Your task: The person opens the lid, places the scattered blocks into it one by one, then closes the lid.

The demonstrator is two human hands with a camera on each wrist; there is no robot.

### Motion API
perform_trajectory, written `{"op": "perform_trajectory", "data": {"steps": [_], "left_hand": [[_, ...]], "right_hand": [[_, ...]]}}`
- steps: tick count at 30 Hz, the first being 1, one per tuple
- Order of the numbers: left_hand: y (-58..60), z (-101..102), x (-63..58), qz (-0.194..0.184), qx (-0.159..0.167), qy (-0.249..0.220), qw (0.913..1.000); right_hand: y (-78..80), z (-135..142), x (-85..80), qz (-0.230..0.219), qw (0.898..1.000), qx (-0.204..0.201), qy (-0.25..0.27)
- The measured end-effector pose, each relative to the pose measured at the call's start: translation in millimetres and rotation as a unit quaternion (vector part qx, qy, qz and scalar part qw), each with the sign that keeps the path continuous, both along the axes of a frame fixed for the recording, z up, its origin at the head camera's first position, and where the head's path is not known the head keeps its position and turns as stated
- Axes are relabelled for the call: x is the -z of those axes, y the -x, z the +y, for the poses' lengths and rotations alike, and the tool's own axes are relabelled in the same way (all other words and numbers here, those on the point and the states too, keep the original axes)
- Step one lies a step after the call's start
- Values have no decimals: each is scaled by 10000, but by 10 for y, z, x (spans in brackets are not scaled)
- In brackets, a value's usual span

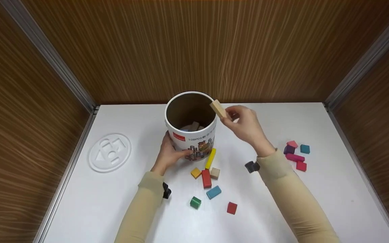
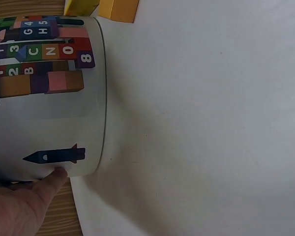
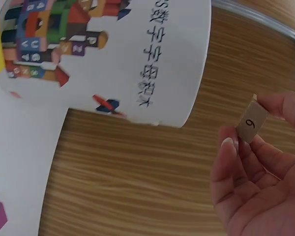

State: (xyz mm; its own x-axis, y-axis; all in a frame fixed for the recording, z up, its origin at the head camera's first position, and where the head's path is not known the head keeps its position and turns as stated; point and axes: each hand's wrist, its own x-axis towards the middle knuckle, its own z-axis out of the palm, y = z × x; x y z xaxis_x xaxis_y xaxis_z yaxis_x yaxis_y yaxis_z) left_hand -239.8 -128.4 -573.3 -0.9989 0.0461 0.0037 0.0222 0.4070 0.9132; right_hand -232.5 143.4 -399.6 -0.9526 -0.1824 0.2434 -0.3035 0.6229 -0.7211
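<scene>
A white printed bucket (image 1: 181, 143) stands at the table's back middle, its mouth showing several blocks (image 1: 194, 127) low inside. My left hand (image 1: 169, 154) grips its lower left side, thumb across the front and fingers round the side. In the left wrist view, a fingertip of the left hand (image 2: 19, 209) touches the wall near a printed rocket. Just right of the bucket's rim, my right hand (image 1: 245, 125) pinches a plain wooden block (image 1: 218, 108), raised and tilted. The right wrist view shows a printed digit on that wooden block (image 3: 252, 122), between thumb and fingers.
Before the bucket lie a yellow stick (image 1: 210, 158), a red block (image 1: 206, 179), a blue block (image 1: 213, 192), a green block (image 1: 195, 202) and several others. Further blocks, including a magenta one (image 1: 295, 157), lie at right. A white round lid (image 1: 109, 152) rests at left.
</scene>
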Motion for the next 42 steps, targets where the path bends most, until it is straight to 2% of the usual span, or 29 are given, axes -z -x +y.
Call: {"op": "perform_trajectory", "data": {"steps": [7,13,21,27,30,36,42], "left_hand": [[4,17,-12,12,-17,52,10000],[10,13,-15,-26,-56,57,10000],[14,5,14,80,47,-37,10000],[12,20,8,-22,16,-37,10000],[9,23,5,-21,16,-3,10000],[-14,1,15,-78,-23,-58,9999],[-30,15,11,-182,-47,-122,9997]], "right_hand": [[99,-214,-54,242,9991,-195,-294],[181,-360,-28,312,9977,-257,-542],[220,-359,70,139,9996,-205,-143],[169,-103,164,203,9998,52,50],[134,86,246,87,9996,254,3],[56,533,484,-598,9964,550,-249],[-31,998,752,-1403,9823,970,-779]]}}
